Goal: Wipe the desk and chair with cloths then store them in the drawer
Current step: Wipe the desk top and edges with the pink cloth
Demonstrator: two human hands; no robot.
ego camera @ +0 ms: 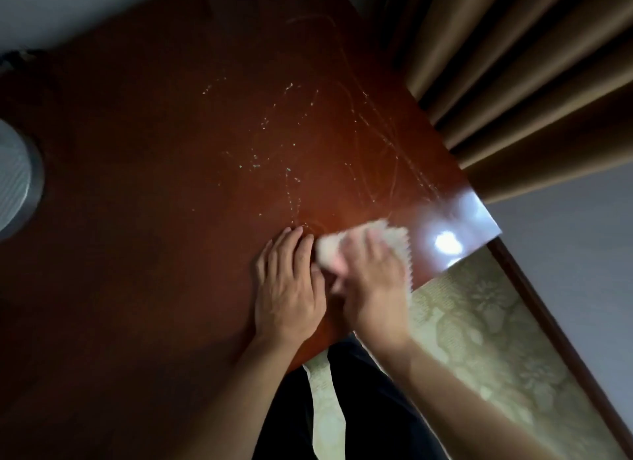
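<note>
While wiping with the white, scallop-edged cloth [370,245] at the near right corner of the glossy red-brown wooden bench [178,192], best to keep the palm flat and the weight even, so that the whole pad of fabric drags instead of just its front edge. Right hand [371,291] lying over the cloth, pressing it down; motion blur hides whether the grip is flat-fingered or curled round the fabric, so cannot tell. Left hand [291,288] just beside it, released, fingers straight and together, resting flat on the wood and touching or nearly touching the cloth's left end. Worth working outward from here toward the pale specks and looping smear lines [281,141] scattered over the middle of the top, in overlapping passes, then refolding to a clean face once that side looks loaded. Care needed near the bench edge, where the cloth's right side sits close to the drop and to the bright glare patch [448,230]; a stroke carried too far would likely push crumbs onto the patterned cream carpet [479,339] below. Cloth bunched into a rough oblong, long axis running from lower left to upper right across the frame, scalloped hem facing right toward the brown pleated curtain [513,82]; grey ribbed round object [15,178] well apart at the far left
</note>
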